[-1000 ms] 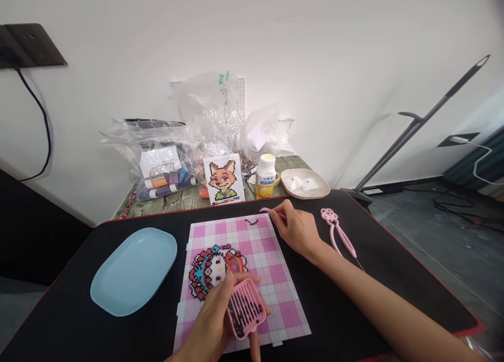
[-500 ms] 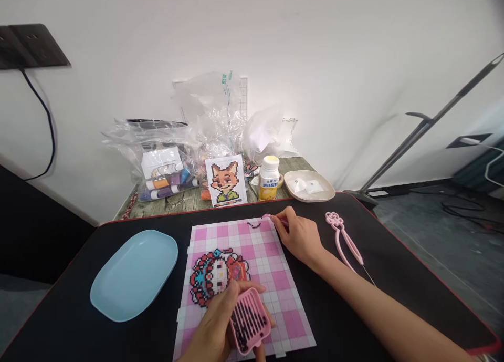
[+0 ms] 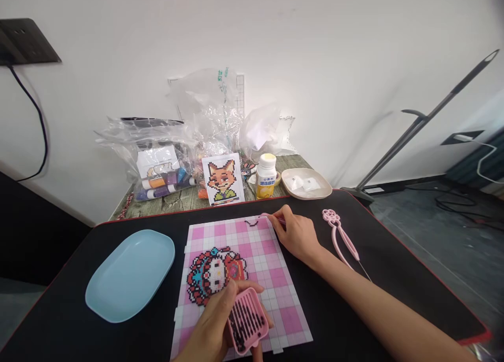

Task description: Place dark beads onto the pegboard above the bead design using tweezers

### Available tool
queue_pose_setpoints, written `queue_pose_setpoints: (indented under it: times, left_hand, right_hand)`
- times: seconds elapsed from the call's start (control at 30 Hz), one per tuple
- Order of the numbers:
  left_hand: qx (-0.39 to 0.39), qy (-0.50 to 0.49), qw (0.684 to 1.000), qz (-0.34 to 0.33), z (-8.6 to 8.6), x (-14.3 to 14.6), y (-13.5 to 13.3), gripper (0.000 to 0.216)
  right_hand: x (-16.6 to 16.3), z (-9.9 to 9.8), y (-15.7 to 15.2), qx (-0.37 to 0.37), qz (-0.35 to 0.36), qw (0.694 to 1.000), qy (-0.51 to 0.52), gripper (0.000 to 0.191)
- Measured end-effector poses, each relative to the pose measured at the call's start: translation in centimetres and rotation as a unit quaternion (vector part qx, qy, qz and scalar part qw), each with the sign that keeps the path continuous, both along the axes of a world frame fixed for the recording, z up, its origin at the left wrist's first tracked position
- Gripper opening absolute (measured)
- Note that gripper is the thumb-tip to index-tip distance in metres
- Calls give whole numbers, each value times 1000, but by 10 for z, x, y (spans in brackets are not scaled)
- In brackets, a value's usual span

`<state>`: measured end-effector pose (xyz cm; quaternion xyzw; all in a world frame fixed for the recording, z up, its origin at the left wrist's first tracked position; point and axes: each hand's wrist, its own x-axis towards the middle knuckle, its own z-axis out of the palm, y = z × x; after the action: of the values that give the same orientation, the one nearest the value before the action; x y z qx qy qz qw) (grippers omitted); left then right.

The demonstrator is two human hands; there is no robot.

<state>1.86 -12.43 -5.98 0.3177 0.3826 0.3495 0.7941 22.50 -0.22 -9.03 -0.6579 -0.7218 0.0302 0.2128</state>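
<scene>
A pink checked pegboard (image 3: 271, 278) lies on the black mat, with a round red, blue and white bead figure (image 3: 214, 275) on its left half. My left hand (image 3: 214, 328) grips a small pink bead tray (image 3: 247, 321) filled with dark beads, held over the board's near edge. My right hand (image 3: 297, 233) pinches thin pink tweezers (image 3: 271, 216) at the board's far right corner. Their tip sits by a short row of dark beads (image 3: 252, 223).
A light blue oval dish (image 3: 129, 275) sits left of the board. A pink tool (image 3: 340, 236) lies to the right. Behind the mat stand a fox bead picture (image 3: 222, 179), a small bottle (image 3: 266, 176), a beige dish (image 3: 307, 183) and plastic bags (image 3: 165, 152) of beads.
The view shifts slightly. My right hand stays at the board's far corner with the tweezers, and my left hand keeps the bead tray, sliding it a little toward me.
</scene>
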Motion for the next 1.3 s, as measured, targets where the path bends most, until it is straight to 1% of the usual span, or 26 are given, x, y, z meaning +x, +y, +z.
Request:
queue_pose_setpoints:
  times: [0.17, 0.33, 0.57, 0.63, 0.73, 0.93, 1.17, 1.3]
  left_hand:
    - [-9, 14, 1000, 10, 0, -1, 0, 48]
    - [-23, 20, 999, 10, 4, 0, -1, 49]
    - [-28, 26, 999, 4, 10, 1, 2, 53]
    - [-33, 23, 999, 9, 11, 1, 2, 51]
    - [-34, 12, 999, 14, 9, 1, 2, 47]
    - [-32, 14, 999, 12, 3, 0, 3, 50]
    - [-33, 18, 999, -2, 5, -1, 3, 50]
    - [-34, 25, 999, 2, 3, -2, 3, 53]
  right_hand:
    - [-1, 1, 0, -9, -1, 1000, -17, 23]
    - [0, 2, -1, -16, -6, 999, -34, 22]
    - [0, 2, -4, -19, 16, 999, -30, 22]
    - [-1, 3, -5, -23, 26, 999, -29, 22]
    - [-2, 3, -5, -31, 33, 998, -34, 22]
    - [-3, 1, -4, -31, 32, 998, -47, 22]
    - [-2, -1, -3, -21, 37, 998, -44, 23]
    - [-2, -1, -3, -24, 33, 998, -43, 23]
